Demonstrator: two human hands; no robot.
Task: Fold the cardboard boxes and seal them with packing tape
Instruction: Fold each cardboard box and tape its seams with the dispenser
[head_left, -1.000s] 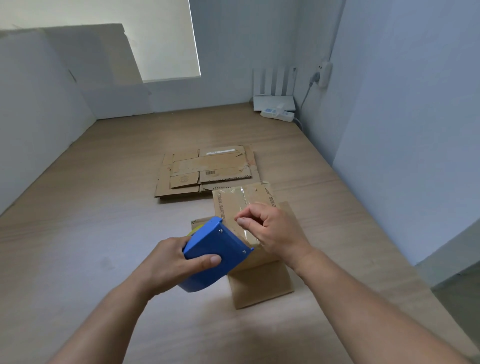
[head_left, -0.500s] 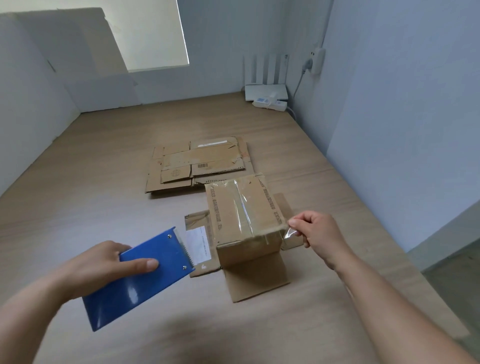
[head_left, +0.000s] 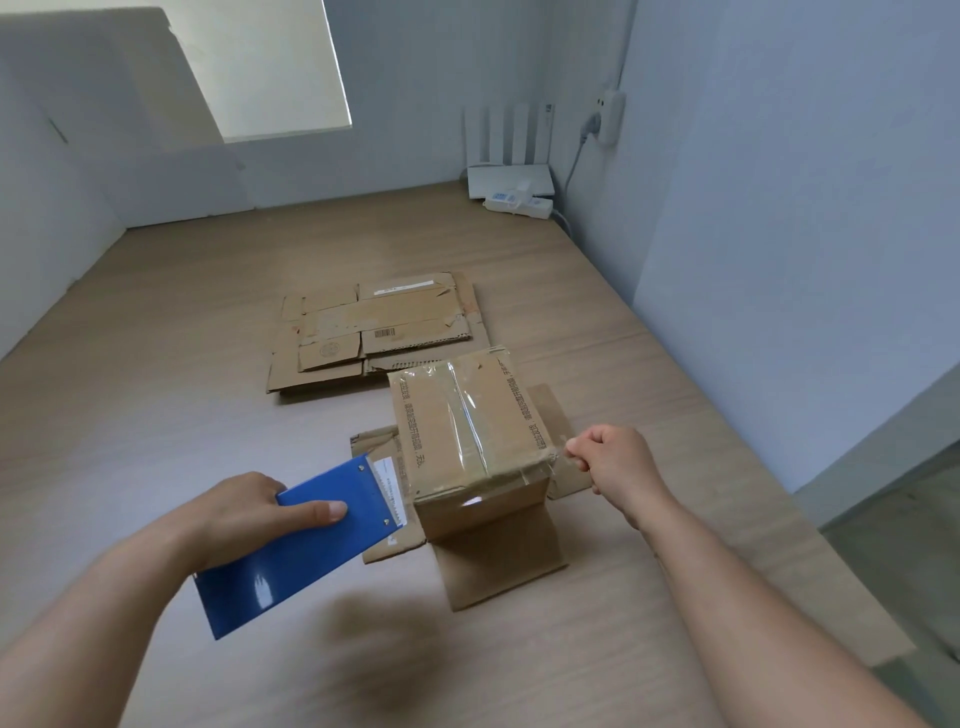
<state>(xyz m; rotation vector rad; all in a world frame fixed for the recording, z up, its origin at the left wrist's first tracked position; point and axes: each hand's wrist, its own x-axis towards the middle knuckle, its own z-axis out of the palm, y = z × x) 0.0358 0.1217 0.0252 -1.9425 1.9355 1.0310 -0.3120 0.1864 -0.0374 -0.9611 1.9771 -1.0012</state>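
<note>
Box (head_left: 457, 415) sits mid-table (head_left: 156, 374), flaps splayed flat around it, between the two hands. Right hand (head_left: 618, 465) is just off its near right corner, fingers curled, thumb and forefinger pinching what looks like a clear tape end (head_left: 560, 457); the film is hard to see. Left hand (head_left: 239, 514) grips the blue tape dispenser (head_left: 291, 551), thumb flat on top, serrated edge just beside the box's near left side. Roll hidden. Box long axis runs away from the camera, taped seam along it. Flattened cartons (head_left: 374, 332) lie behind.
</note>
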